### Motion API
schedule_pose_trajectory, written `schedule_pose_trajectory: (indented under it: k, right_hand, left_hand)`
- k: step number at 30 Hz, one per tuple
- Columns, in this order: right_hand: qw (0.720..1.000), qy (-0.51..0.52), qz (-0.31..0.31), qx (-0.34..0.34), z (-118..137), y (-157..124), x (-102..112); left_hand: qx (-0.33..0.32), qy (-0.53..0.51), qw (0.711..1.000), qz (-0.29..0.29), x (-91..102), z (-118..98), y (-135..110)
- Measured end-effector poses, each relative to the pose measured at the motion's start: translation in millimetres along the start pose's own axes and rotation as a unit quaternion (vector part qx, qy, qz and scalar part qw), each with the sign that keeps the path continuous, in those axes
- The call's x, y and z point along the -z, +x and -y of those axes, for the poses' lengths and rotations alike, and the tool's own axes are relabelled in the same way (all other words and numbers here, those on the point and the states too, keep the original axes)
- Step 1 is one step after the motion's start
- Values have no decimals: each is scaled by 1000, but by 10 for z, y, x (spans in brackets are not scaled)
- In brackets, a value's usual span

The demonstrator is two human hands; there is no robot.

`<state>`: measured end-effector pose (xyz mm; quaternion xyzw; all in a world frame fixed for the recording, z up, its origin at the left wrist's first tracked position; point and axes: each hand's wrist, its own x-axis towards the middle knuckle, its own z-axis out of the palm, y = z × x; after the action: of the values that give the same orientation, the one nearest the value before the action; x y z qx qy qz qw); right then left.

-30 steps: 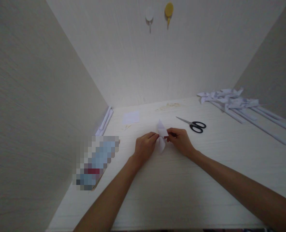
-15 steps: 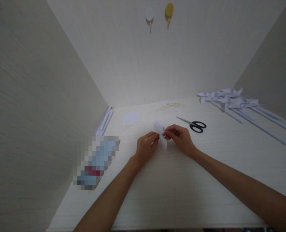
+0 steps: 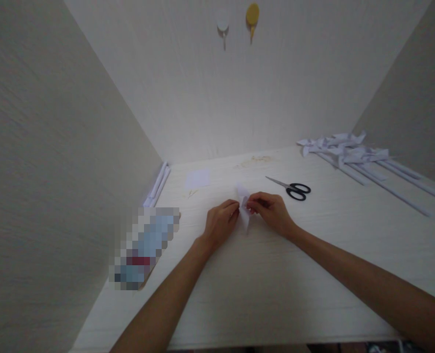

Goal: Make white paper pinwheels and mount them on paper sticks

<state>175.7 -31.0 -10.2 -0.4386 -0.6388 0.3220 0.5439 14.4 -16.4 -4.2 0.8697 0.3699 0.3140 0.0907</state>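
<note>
A small white paper pinwheel (image 3: 244,215) stands on edge between my hands, above the middle of the table. My left hand (image 3: 220,223) pinches it near the centre from the left, thumb and fingertips together. From the other side my right hand (image 3: 271,211) is closed on its middle, with the fingertips curled at the paper. Whatever small piece may sit at the centre is hidden by my fingers. Just beyond my right hand lie scissors (image 3: 296,190) with black handles, their blades pointing to the back left.
Several paper pinwheels on white sticks (image 3: 360,156) lie at the back right. A white paper square (image 3: 198,178) and thin sticks (image 3: 191,193) are behind my left hand. Rolled paper tubes (image 3: 157,184) and a pixelated packet (image 3: 149,250) rest along the left wall. Two hooks hang on the back wall.
The pinwheel has turned slightly, showing more of its folded face. Both hands stay at it with small finger movements. The whole view has shifted a little.
</note>
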Motion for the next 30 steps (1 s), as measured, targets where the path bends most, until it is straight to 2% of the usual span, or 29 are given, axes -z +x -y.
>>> schedule_pose_trajectory:
  k: [13,19,30]
  right_hand:
    - [1000,12,5,-13,-29,-3,-11]
    - [999,1,38,7,8,-9,-40]
    - [998,-37,6,48,21,-3,-17]
  left_hand:
    - [-5,17,1000,0,-7,31,-16]
    - [-4,19,1000,23,-1,-25,-3]
    - [28,-34,999,-8,12,-30,14]
